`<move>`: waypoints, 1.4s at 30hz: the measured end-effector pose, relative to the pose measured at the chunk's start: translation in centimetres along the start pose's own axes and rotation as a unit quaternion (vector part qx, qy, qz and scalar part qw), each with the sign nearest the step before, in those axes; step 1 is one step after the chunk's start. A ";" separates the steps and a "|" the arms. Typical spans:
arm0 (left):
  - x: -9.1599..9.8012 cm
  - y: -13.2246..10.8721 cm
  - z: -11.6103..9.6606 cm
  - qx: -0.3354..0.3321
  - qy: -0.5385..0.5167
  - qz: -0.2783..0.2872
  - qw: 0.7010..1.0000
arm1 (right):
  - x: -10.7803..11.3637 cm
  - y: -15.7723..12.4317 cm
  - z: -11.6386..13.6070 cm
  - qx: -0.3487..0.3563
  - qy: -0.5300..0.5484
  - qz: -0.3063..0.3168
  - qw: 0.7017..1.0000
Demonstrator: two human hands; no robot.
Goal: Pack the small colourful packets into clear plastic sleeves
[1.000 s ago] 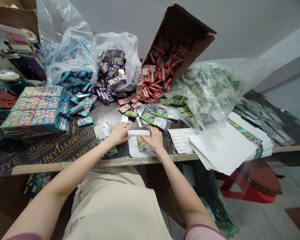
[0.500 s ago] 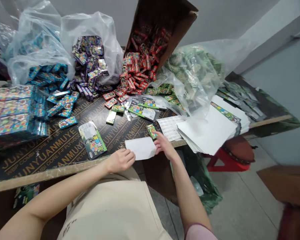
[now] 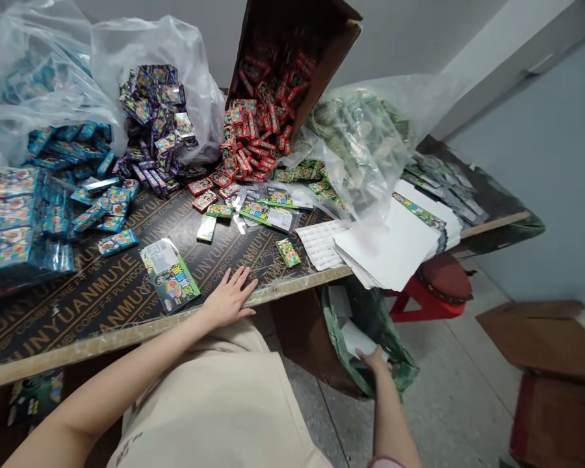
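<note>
My left hand (image 3: 228, 300) lies flat at the table's front edge, fingers spread and holding nothing. Beside it is a green-and-black printed card pack (image 3: 170, 274) with a pale label. My right hand (image 3: 374, 361) reaches down into a green plastic bag (image 3: 394, 348) below the table, its fingers on a white sheet (image 3: 357, 339); part of the grip is hidden. A small green packet (image 3: 288, 252) lies on the table near a sheet of white stickers (image 3: 322, 244). Clear-wrapped green packs (image 3: 266, 211) are spread farther back.
Blue packets (image 3: 71, 148), purple packets (image 3: 158, 123) and red packets (image 3: 253, 140) are heaped along the back. A cardboard box (image 3: 344, 49) lies tipped behind the red ones. White cards (image 3: 385, 250) overhang the table's right edge above a red stool (image 3: 426, 305).
My right hand has carried the white sheet from the table edge down into the green bag. My left hand has let go of it and flattened on the table. The view has turned slightly right.
</note>
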State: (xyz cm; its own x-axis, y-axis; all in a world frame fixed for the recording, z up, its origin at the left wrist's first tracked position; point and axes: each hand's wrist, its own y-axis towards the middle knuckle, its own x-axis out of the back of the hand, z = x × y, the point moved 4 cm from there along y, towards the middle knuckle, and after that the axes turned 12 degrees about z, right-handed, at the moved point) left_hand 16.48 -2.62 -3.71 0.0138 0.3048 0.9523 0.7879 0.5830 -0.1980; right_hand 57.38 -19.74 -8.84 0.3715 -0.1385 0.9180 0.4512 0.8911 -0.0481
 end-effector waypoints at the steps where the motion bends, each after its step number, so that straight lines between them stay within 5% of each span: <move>1: -0.2 0.1 0.0 -0.004 -0.001 0.005 1.000 | 0.1 0.0 0.3 -0.028 -0.015 -0.026 0.999; 4: -0.2 0.2 -0.1 -0.010 -0.005 0.012 1.000 | 1.1 2.1 4.4 -0.087 -0.057 -0.142 0.984; 6: 0.0 0.2 -0.2 -0.009 -0.006 0.011 1.000 | 1.4 5.5 9.3 -0.005 -0.065 -0.174 0.983; 9: 0.3 0.0 -0.3 -0.009 -0.010 0.014 1.000 | 0.4 10.7 16.8 0.159 -0.082 -0.075 0.981; 11: 0.4 -0.2 -0.3 -0.014 -0.016 0.014 1.000 | -0.8 12.9 19.7 0.176 -0.136 0.015 0.975; 15: 0.4 -0.3 0.4 -0.022 -0.042 -0.008 0.999 | -3.0 15.4 19.4 0.056 -0.257 0.147 0.954; 17: 0.7 -0.4 0.6 -0.043 -0.078 -0.026 0.996 | -3.3 16.0 18.7 0.070 -0.275 0.149 0.947; 20: 1.7 -0.3 0.6 -0.059 -0.217 -0.079 0.971 | -2.1 15.6 18.7 0.076 -0.256 0.070 0.961; 22: 2.6 -0.1 1.1 -0.014 -0.380 -0.117 0.917 | -0.7 13.9 20.1 0.059 -0.219 -0.030 0.973; 24: 3.0 0.1 1.8 0.054 -0.577 -0.111 0.807 | 0.3 11.0 23.1 0.109 -0.172 -0.110 0.973; 26: 3.1 0.2 2.5 0.101 -0.741 -0.062 0.661 | -0.1 7.4 27.4 0.266 -0.128 -0.093 0.951; 28: 3.6 0.1 3.3 0.121 -0.814 -0.035 0.568 | -1.8 3.5 31.6 0.479 -0.097 0.016 0.872; 29: 3.8 -0.2 4.0 0.135 -0.814 -0.042 0.563 | -2.6 1.9 33.1 0.555 -0.080 0.062 0.825; 31: 4.1 -0.9 5.4 0.157 -0.801 -0.061 0.575 | -3.7 0.0 34.6 0.601 -0.046 0.110 0.790; 33: 4.0 -1.9 6.4 0.175 -0.798 -0.083 0.571 | -4.1 0.0 34.7 0.565 0.014 0.120 0.816; 35: 4.0 -2.8 6.9 0.183 -0.811 -0.120 0.542 | -3.9 1.1 33.8 0.463 0.123 0.096 0.872; 37: 4.2 -3.4 7.0 0.180 -0.829 -0.153 0.507 | -3.9 2.3 32.9 0.339 0.266 0.099 0.897; 39: 4.6 -3.5 6.6 0.171 -0.844 -0.157 0.484 | -4.7 2.7 33.0 0.246 0.399 0.185 0.864; 42: 5.1 -3.4 5.8 0.175 -0.857 -0.151 0.461 | -5.6 1.9 34.8 0.185 0.515 0.323 0.772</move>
State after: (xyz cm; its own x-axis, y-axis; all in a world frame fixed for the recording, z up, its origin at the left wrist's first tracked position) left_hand 10.26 1.32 0.45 -0.8073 0.1422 -0.5728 0.4425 0.7881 -0.4279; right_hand 27.94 -2.28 -0.42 0.9562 0.2866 -0.0587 -0.2905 0.9539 -0.0747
